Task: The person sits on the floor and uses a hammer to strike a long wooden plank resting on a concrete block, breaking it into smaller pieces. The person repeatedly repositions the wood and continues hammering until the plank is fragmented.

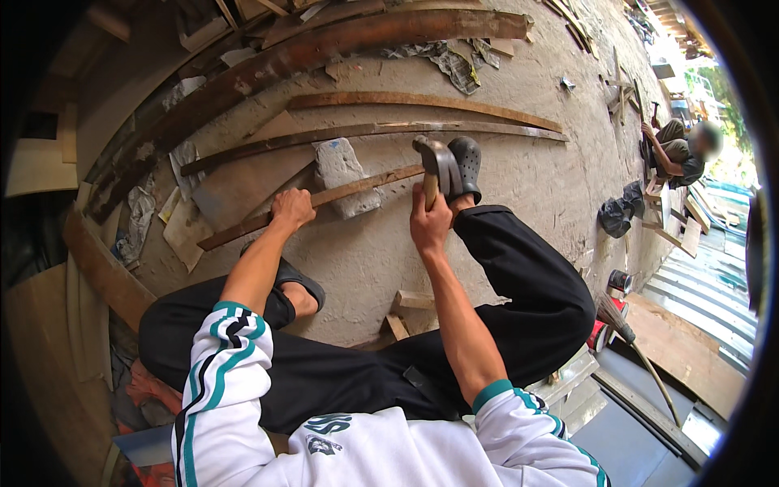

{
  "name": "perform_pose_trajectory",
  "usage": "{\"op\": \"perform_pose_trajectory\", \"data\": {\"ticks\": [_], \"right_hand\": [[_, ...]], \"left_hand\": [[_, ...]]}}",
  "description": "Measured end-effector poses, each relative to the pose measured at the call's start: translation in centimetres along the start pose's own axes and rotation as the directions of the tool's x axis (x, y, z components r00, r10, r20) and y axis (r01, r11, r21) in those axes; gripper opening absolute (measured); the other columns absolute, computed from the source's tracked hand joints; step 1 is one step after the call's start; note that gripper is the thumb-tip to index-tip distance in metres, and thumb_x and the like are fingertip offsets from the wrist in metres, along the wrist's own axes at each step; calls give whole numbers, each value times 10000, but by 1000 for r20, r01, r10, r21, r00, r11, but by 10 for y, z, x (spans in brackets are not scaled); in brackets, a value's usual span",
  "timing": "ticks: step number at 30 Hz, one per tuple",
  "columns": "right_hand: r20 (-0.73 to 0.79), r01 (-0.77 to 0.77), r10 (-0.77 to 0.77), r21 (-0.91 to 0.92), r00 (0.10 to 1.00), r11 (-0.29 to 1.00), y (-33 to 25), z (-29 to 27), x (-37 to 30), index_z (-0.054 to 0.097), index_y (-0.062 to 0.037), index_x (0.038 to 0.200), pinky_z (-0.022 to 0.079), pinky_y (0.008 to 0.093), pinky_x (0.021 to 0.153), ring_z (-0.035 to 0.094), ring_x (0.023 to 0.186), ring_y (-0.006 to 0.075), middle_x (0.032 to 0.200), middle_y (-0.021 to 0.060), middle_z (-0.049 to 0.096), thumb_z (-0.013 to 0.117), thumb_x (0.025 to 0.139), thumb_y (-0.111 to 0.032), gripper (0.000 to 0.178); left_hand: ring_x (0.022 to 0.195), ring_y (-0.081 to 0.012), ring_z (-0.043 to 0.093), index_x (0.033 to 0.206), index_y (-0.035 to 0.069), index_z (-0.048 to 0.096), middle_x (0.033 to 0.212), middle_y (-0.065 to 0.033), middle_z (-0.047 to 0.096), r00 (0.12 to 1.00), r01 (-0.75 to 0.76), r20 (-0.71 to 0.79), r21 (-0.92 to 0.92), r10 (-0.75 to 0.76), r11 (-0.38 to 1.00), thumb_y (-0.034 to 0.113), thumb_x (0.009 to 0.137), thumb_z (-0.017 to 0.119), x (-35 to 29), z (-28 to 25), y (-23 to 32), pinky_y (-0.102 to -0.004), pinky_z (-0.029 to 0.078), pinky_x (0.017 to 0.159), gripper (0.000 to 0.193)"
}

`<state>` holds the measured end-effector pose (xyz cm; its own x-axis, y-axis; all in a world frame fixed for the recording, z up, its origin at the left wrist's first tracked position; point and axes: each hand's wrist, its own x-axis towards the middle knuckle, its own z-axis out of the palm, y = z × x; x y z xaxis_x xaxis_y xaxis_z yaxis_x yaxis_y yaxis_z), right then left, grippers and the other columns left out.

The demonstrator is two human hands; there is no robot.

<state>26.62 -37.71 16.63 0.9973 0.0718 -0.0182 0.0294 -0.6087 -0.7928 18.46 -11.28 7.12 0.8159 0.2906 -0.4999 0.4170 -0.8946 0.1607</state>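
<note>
My left hand (293, 209) is closed around a narrow wooden strip (349, 191), which slants up to the right in front of me. The strip lies across a pale, rough block (337, 165) on the ground, and its right end reaches close to the hammer. My right hand (430, 216) grips the light wooden handle of a claw hammer (438, 165). The dark hammer head is raised beside my right clog (465, 166) and hides part of it. Whether a nail sits in the strip is too small to tell.
Two long wooden strips (422, 99) and a thick beam (389, 30) lie beyond the block. Boards and crumpled paper (138, 213) are at the left. Another person (677, 154) squats at the far right, near a black plastic bag (621, 209). A broom (617, 318) and paint cans (619, 282) stand at my right.
</note>
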Motion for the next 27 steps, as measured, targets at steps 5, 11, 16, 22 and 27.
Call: {"op": "perform_pose_trajectory", "data": {"ticks": [5, 11, 16, 22, 27], "right_hand": [[204, -165, 222, -266, 953, 950, 59, 36, -12, 625, 4, 949, 507, 487, 711, 677, 823, 453, 782, 284, 658, 583, 949, -475, 481], [84, -278, 285, -84, 955, 957, 67, 37, -21, 609, 13, 891, 492, 482, 695, 657, 773, 443, 780, 259, 655, 566, 957, -494, 512], [13, -153, 153, 85, 988, 985, 13, 26, 0, 568, 21, 842, 478, 415, 615, 622, 625, 358, 689, 225, 609, 603, 968, -428, 467], [-6, -103, 103, 9, 995, 995, 47, 44, -14, 629, 17, 909, 484, 394, 604, 657, 653, 262, 740, 216, 656, 589, 967, -427, 449], [206, -381, 400, -126, 893, 916, 51, 39, -7, 613, 32, 902, 489, 464, 713, 664, 768, 419, 787, 281, 642, 571, 954, -472, 509]], "left_hand": [[970, -356, 706, 957, 50, 761, 989, -201, 727, 1000, -8, 15, -3, 8, 1000, 260, 749, 743, 2, -3, 3, -429, 558, 871, 296], [972, -365, 703, 963, 52, 760, 992, -201, 727, 999, -8, 41, 2, 8, 1000, 238, 758, 731, 3, 0, 0, -438, 556, 878, 279], [975, -374, 700, 959, 52, 761, 984, -203, 727, 1000, -8, -2, -25, 8, 1000, 218, 758, 717, 3, 1, -3, -443, 553, 883, 265], [973, -374, 700, 966, 52, 758, 977, -206, 726, 1000, -26, 5, -15, 26, 1000, 217, 762, 713, 4, 2, 0, -447, 556, 875, 266], [972, -370, 701, 961, 58, 759, 973, -201, 728, 1000, -10, -11, -2, 10, 1000, 220, 766, 709, 7, 5, -4, -440, 554, 873, 259]]}}
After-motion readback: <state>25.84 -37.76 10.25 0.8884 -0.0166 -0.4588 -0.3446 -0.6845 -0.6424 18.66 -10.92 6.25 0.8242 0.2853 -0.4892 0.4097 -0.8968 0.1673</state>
